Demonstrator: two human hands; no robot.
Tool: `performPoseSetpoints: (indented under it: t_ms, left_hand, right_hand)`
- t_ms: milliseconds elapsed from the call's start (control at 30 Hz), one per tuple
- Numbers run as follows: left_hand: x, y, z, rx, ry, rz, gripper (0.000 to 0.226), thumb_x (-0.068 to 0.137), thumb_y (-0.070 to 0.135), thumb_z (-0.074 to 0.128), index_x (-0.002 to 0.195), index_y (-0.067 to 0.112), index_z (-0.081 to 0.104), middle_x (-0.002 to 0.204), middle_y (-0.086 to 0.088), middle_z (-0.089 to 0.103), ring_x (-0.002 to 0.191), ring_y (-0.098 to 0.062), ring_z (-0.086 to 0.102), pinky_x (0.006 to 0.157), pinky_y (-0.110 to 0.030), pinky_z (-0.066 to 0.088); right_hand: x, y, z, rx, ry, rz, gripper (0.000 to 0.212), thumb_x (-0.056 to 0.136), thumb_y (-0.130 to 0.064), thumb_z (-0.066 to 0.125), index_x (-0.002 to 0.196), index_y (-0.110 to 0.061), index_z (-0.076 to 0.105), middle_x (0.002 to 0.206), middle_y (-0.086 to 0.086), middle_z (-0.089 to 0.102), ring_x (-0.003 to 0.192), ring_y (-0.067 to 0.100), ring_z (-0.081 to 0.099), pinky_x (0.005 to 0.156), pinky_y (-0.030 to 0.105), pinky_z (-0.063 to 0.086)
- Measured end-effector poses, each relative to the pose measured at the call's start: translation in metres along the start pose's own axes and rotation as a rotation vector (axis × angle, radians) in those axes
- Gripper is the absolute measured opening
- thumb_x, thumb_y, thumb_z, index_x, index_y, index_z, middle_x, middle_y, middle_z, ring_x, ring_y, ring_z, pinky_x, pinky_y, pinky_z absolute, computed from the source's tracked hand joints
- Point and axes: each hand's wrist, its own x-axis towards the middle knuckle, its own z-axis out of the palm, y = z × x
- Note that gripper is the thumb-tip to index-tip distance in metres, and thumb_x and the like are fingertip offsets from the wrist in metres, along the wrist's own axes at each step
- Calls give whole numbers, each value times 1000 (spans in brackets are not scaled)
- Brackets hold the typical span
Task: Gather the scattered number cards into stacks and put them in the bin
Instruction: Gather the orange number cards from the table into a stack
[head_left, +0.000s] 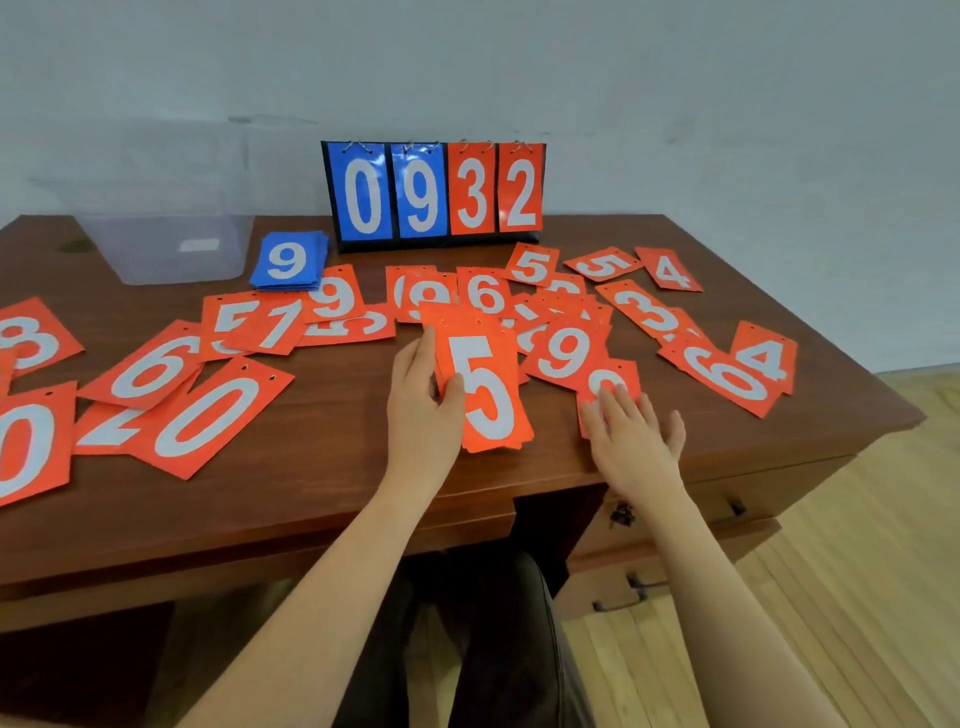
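L hand (422, 400) grips stack (485, 384); R hand (635, 436) flat.

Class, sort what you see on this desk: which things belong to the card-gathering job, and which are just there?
Part of the job:
held orange stack
scattered orange cards
blue stack
clear bin
left hand
right hand

Just there:
scoreboard
desk
drawer handle
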Motion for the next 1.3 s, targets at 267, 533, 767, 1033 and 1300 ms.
performPoseSetpoints:
  t_ms: [267,533,767,1033,1300]
  left_hand:
    - [-1,-11,-9,44,67,-54,53,94,19,50,142,26,31,144,3,33,128,-14,41,99,-36,46]
    - [-5,-17,-25,94,96,-67,53,93,20,50,142,27,30,144,3,33,128,-14,41,98,-34,46]
    - [-7,-18,-35,90,108,-54,53,94,18,49,142,26,30,143,2,34,128,-15,41,96,-33,47]
    - [-11,-21,-47,178,197,-25,53,95,16,46,144,23,27,145,0,31,132,-16,35,99,-29,40]
    - [-8,-21,-49,147,175,4,54,96,19,44,145,26,22,145,2,29,132,-13,34,94,-22,38]
  right_hand:
    - [-17,-22,11,203,7,-343,37,99,-40,35,133,-36,48,146,-16,39,142,5,19,111,34,-3]
    - [-21,-46,16,181,133,-300,45,88,-47,54,130,-34,47,143,-11,39,135,14,26,108,38,11]
    - [-17,-54,14,75,61,-36,74,72,-65,63,127,-19,44,140,5,31,134,28,24,111,46,17]
    - [-23,-65,3,492,136,-89,33,88,-16,59,117,-21,44,114,-2,58,114,19,50,106,38,31]
    - [-39,-87,3,939,459,-146,30,92,-14,56,121,-17,49,115,-8,54,108,7,53,89,22,49]
